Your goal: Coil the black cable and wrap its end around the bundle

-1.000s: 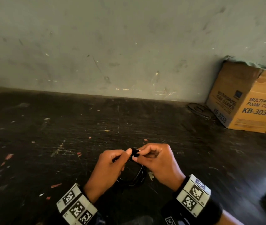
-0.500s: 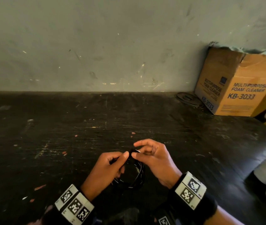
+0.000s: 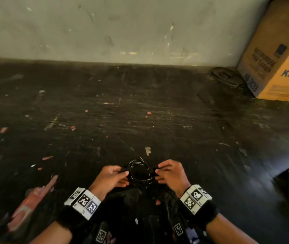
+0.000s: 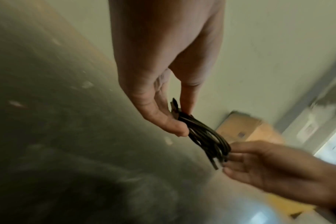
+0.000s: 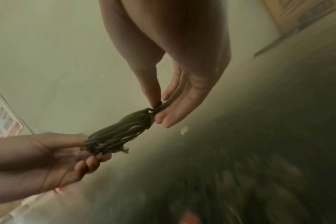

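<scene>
The cardboard box [image 3: 279, 55] is cut off at the right edge, its lettering blurred.

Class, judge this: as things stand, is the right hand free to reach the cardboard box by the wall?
Probably not yet: the right hand pinches the coiled black cable, though nothing blocks the way to the cardboard box.

- head view: dim, dark floor [image 3: 140, 106] underexposed, wall [image 3: 122, 29] paler; edges stretched by wide-angle, cardboard box [image 3: 281, 55] print smeared
- glare patch on floor at right
- left wrist: bright window [image 4: 332, 136] blown out, background motion-blurred, cable [image 4: 205, 136] fairly sharp
- right wrist: hazy, low contrast, floor streaked with blur
</scene>
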### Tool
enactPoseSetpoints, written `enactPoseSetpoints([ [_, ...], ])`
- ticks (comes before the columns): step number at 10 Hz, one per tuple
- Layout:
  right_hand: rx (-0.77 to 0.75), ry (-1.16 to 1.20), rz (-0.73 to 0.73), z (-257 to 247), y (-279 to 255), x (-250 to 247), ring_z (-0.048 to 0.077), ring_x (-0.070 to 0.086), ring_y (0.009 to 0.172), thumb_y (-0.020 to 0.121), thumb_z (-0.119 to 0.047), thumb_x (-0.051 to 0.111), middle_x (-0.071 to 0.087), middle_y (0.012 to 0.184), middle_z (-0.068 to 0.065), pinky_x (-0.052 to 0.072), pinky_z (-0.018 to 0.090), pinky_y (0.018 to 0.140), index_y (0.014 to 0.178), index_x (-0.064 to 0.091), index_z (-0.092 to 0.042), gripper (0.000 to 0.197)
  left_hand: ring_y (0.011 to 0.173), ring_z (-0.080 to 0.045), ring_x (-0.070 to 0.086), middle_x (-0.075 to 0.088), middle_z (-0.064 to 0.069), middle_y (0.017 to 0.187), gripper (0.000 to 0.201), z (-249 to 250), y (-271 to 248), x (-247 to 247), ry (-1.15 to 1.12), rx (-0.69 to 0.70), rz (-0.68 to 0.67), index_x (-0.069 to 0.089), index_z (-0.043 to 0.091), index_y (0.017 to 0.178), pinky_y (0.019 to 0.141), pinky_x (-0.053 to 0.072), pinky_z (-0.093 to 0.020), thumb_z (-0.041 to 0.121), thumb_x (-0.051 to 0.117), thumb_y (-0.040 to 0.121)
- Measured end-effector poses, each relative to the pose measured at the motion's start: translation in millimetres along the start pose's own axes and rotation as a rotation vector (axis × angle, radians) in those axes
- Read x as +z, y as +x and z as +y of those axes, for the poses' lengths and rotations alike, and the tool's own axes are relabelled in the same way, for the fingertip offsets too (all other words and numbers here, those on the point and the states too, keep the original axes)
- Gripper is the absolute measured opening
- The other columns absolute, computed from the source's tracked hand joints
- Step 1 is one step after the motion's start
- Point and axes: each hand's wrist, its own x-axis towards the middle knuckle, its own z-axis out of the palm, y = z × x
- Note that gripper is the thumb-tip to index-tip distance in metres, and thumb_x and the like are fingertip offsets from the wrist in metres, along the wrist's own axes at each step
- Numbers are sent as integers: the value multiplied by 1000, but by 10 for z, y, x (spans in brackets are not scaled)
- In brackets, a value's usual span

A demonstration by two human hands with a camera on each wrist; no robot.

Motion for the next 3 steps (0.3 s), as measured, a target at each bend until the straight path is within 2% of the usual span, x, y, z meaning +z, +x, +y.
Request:
enactPoseSetpoints([
  [1,1,-97,-64,217,57,126,20,66,62,82,5,63,68,76,10,54,28,55,77,62,-10,16,45,-8,65,64,-13,70,6,-181,49,-60,48,-13,68,60,3,84,48,54,-17,-2,58,88],
  [2,10,-187,-95,314,30,200,18,62,63,85,5,55,68,78,10,53,33,44,75,67,-14,25,51,-13,62,65,-13,70,2,-323,95,-151,103,-26,133,59,6,88,46,52,-16,4,59,89],
  [3,-57,-253,-82,362,-57,155,16,62,66,86,7,54,69,84,14,54,36,42,83,69,-10,23,52,-16,57,66,-11,67,5,-401,36,-326,190,-20,236,63,8,93,43,46,-21,11,60,89],
])
